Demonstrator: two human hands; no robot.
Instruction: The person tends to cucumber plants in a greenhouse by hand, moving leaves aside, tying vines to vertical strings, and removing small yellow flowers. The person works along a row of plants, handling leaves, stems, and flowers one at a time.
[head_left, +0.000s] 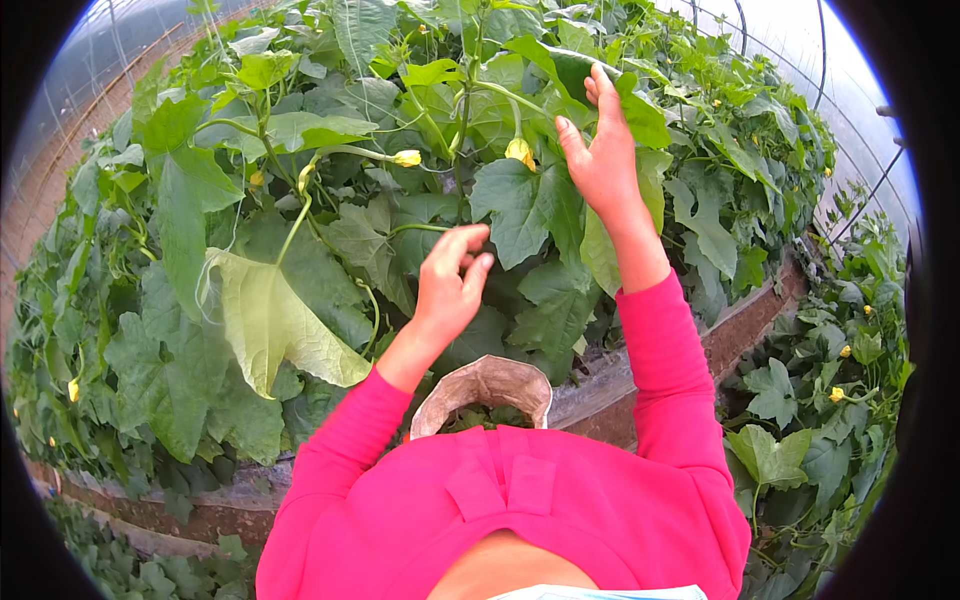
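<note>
My left hand is low in front of the vines, thumb and fingers apart, and nothing shows in it. Beside its fingertips hangs a broad lobed leaf. Higher up, my right hand is raised with its palm against a large green leaf, thumb spread. Left of that hand, a yellow flower hangs at the tip of a thin green young fruit. Another yellow flower ends a slender fruit further left. An upright vine stem runs between the two flowers.
An open whitish bag with greenery inside stands against my body. A pale, turned leaf droops at the left. Thin support strings run among the vines. Plastic film edges the bed, and another planted row lies at right.
</note>
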